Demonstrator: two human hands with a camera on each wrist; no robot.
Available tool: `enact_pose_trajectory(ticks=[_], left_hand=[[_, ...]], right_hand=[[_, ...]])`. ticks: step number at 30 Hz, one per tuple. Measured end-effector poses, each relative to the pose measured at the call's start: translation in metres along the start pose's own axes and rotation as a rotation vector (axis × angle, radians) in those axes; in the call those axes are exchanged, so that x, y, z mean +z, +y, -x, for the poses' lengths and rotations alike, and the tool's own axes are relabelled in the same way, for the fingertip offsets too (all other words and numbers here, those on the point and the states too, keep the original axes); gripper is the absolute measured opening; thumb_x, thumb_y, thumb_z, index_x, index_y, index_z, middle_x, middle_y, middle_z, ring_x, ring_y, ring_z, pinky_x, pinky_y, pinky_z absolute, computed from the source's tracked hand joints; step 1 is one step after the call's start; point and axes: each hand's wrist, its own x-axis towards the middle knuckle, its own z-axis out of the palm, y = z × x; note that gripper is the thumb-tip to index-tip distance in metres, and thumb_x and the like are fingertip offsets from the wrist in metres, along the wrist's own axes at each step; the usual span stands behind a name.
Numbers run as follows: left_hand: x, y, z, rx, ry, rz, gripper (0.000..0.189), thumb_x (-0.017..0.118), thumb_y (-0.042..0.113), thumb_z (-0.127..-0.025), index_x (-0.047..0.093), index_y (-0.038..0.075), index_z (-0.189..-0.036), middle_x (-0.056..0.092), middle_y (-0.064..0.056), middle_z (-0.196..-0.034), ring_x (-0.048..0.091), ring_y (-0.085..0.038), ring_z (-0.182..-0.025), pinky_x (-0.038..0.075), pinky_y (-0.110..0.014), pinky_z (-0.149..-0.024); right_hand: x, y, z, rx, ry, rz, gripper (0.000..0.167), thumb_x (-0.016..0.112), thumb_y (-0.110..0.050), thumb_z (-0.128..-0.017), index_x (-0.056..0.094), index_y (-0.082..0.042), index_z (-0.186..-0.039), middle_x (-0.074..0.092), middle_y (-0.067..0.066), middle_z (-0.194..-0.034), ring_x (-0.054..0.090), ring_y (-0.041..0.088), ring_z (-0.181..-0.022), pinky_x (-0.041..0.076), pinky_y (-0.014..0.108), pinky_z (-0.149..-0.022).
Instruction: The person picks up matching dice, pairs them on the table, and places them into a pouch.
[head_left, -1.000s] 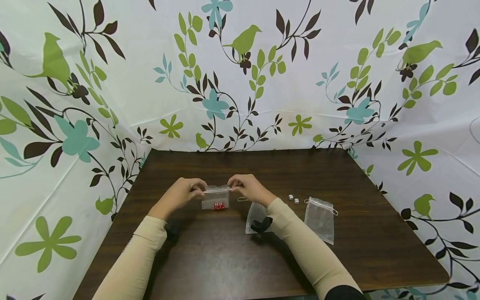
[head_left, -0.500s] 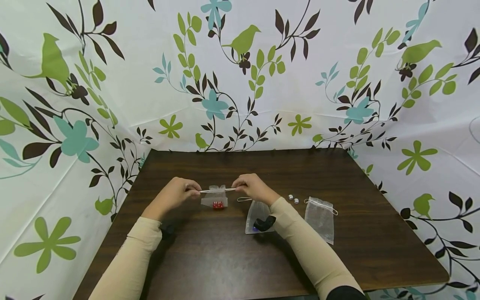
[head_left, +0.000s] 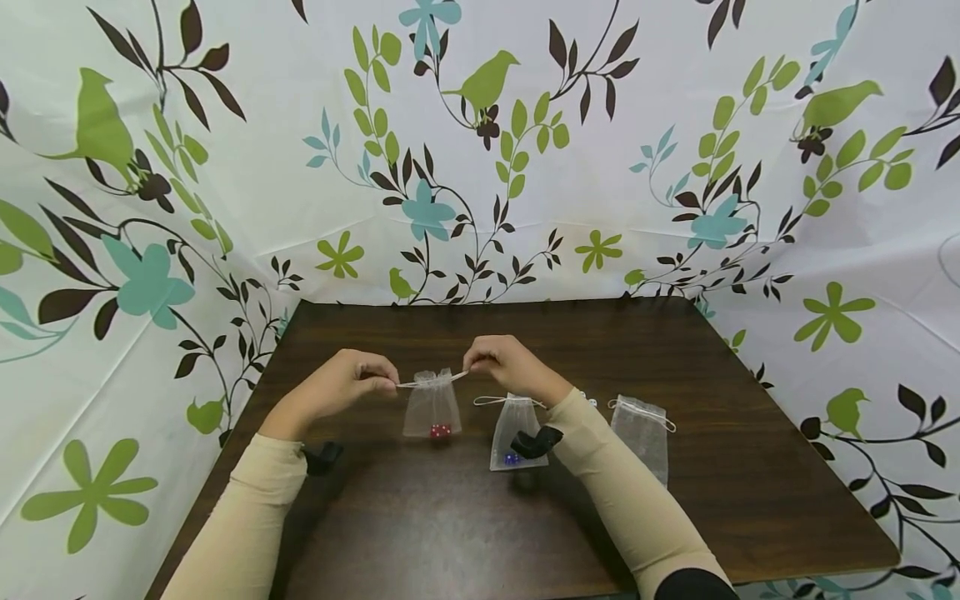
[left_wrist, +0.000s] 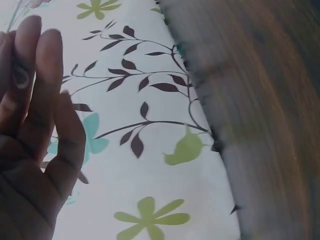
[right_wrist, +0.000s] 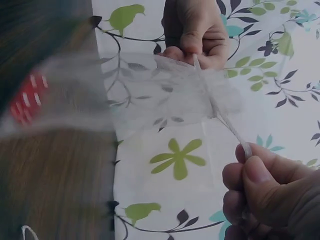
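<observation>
Drawstring, pinched by left hand and right hand, seemed the best hold on the seemingly light, limp bag between them.

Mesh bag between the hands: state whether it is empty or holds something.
It holds something: red dice show through the sheer mesh bag, near its bottom. The left hand and right hand pinch its drawstring.

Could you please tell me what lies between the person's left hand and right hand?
The head and right wrist views show a sheer bag with red dice in it, its white string running from the left hand to the right hand.
</observation>
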Motion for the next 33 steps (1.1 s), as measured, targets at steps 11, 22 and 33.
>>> enact_pose_trajectory(ticks=[11, 22, 33], left_hand=[[0.018, -0.045, -0.029, -0.07, 0.0, -0.19, 0.006, 0.073, 0.013, -0.094, 0.074, 0.008, -0.093, 0.074, -0.003, -0.084, 0.064, -0.015, -0.074, 0.05, -0.034, -0.068], [0.029, -0.077, -0.03, -0.182, -0.023, -0.279, 0.011, 0.075, 0.015, -0.093, 0.074, 0.008, -0.102, 0.073, -0.002, -0.091, 0.066, -0.017, -0.082, 0.054, -0.041, -0.078], [0.028, -0.077, -0.023, -0.167, 0.022, -0.333, 0.018, 0.071, 0.016, -0.096, 0.073, 0.003, -0.109, 0.073, -0.013, -0.106, 0.068, -0.035, -0.102, 0.05, -0.054, -0.09]], right_hand=[[0.031, 0.057, -0.016, 0.227, -0.127, 0.054, 0.013, 0.063, -0.007, -0.1, 0.074, -0.006, -0.107, 0.074, 0.009, -0.104, 0.067, 0.021, -0.093, 0.052, 0.031, -0.081], [0.049, 0.072, -0.019, 0.257, -0.191, 0.16, 0.023, 0.063, 0.001, -0.098, 0.071, -0.001, -0.119, 0.074, 0.011, -0.109, 0.069, 0.024, -0.102, 0.054, 0.034, -0.088], [0.044, 0.066, -0.005, 0.286, -0.215, 0.247, 0.031, 0.06, -0.001, -0.101, 0.062, 0.003, -0.131, 0.061, 0.018, -0.133, 0.056, 0.033, -0.128, 0.043, 0.043, -0.107]])
